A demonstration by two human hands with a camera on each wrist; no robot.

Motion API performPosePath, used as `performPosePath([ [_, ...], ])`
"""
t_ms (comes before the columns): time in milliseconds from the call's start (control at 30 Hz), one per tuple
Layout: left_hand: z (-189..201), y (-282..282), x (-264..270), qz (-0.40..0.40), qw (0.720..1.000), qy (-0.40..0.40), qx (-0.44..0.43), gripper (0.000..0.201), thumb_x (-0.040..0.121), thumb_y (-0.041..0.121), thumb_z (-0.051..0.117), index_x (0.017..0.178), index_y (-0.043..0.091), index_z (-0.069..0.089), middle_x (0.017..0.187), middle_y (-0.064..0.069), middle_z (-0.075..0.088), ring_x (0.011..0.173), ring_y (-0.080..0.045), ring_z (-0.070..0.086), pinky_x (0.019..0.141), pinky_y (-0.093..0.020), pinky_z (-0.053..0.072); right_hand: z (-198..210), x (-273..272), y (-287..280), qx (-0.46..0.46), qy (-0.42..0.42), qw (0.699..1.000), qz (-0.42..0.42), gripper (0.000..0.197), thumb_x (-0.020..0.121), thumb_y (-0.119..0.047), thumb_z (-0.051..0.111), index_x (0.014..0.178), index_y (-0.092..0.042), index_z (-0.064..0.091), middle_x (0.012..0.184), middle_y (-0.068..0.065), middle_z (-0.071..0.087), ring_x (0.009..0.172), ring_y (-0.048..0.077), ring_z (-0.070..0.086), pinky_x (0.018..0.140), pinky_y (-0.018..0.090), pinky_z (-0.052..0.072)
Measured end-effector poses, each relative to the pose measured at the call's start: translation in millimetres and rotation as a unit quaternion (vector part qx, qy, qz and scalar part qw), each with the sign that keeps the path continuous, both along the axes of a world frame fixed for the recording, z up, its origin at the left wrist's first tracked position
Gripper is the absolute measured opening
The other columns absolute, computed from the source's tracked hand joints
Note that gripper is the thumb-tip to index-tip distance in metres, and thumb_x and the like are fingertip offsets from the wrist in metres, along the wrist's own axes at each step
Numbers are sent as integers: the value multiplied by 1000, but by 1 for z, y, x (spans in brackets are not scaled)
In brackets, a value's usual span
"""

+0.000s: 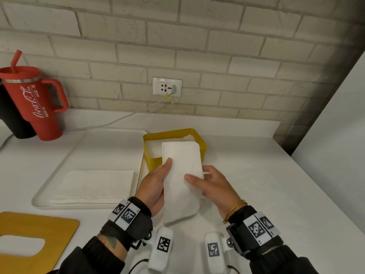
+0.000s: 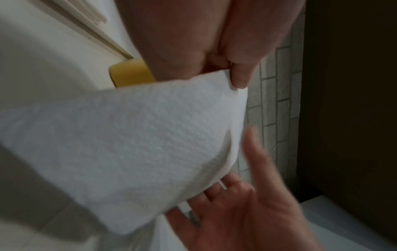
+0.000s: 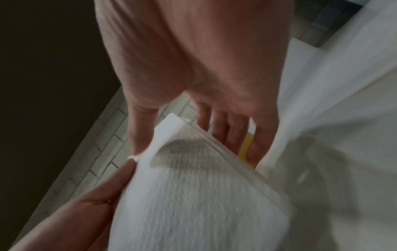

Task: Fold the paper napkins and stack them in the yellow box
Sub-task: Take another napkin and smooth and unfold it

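Note:
A folded white napkin (image 1: 181,175) hangs just in front of the yellow box (image 1: 155,162), its far end over the box's front wall. My left hand (image 1: 164,171) grips its left edge, thumb on top and fingers hidden below. My right hand (image 1: 197,181) holds the right edge with the thumb across the top and the fingers (image 1: 211,173) showing past the edge. The box has white napkins (image 1: 154,147) inside. In the left wrist view my left thumb (image 2: 238,79) pinches the napkin (image 2: 128,144). The right wrist view shows the napkin (image 3: 193,195) between my right thumb and fingers (image 3: 225,127).
A white tray (image 1: 51,178) on the left carries a flat stack of unfolded napkins (image 1: 94,184). The yellow lid (image 1: 29,230) lies at the near left. A red tumbler (image 1: 37,99) stands at the back left, with a cable (image 1: 118,119) running to the wall socket (image 1: 167,87). A wall (image 1: 335,135) closes the right.

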State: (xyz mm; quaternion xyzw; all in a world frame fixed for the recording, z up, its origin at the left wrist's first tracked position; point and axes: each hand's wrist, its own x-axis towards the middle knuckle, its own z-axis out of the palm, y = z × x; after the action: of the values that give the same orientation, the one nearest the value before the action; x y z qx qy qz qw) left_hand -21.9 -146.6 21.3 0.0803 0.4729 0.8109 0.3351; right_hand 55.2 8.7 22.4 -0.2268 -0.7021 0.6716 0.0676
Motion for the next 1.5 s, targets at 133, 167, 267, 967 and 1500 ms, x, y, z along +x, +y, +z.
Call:
performPosePath([
  [133, 3, 0, 0, -12, 999, 37, -23, 31, 102, 22, 54, 129, 9, 63, 121, -16, 73, 110, -35, 71, 92, -49, 59, -4, 8, -4, -66, 27, 995, 68, 32, 88, -13, 76, 119, -8, 70, 114, 10, 76, 108, 27, 72, 102, 50, 53],
  [167, 1, 0, 0, -17, 998, 51, -35, 31, 100, 16, 57, 129, 7, 63, 122, -18, 72, 110, -36, 70, 90, -48, 60, -7, 7, -5, -67, 32, 995, 66, 32, 89, -12, 76, 120, -7, 70, 115, 11, 75, 108, 29, 71, 102, 51, 53],
  [267, -6, -1, -1, -9, 997, 64, -47, 37, 95, 6, 61, 132, 6, 61, 124, -19, 71, 109, -38, 70, 86, -49, 61, -17, 9, -12, -69, 21, 995, 75, 34, 88, -8, 76, 121, -8, 69, 116, 10, 75, 110, 29, 71, 102, 52, 53],
  [967, -41, -27, 31, 83, 996, -35, -26, 38, 88, 12, 63, 126, 17, 67, 110, -9, 77, 87, -22, 76, 72, -38, 64, 8, 68, 104, 402, -160, 885, 171, 29, 85, -4, 69, 109, -21, 66, 103, -5, 66, 94, 13, 64, 79, 18, 50],
  [1500, -24, 31, 102, 190, 979, -52, -58, 28, 98, 15, 57, 125, 18, 66, 115, -11, 76, 96, -30, 74, 87, -46, 54, -1, 65, 186, 501, -84, 832, 223, 24, 103, -23, 48, 83, -14, 58, 79, 2, 61, 74, 21, 58, 70, 31, 47],
])
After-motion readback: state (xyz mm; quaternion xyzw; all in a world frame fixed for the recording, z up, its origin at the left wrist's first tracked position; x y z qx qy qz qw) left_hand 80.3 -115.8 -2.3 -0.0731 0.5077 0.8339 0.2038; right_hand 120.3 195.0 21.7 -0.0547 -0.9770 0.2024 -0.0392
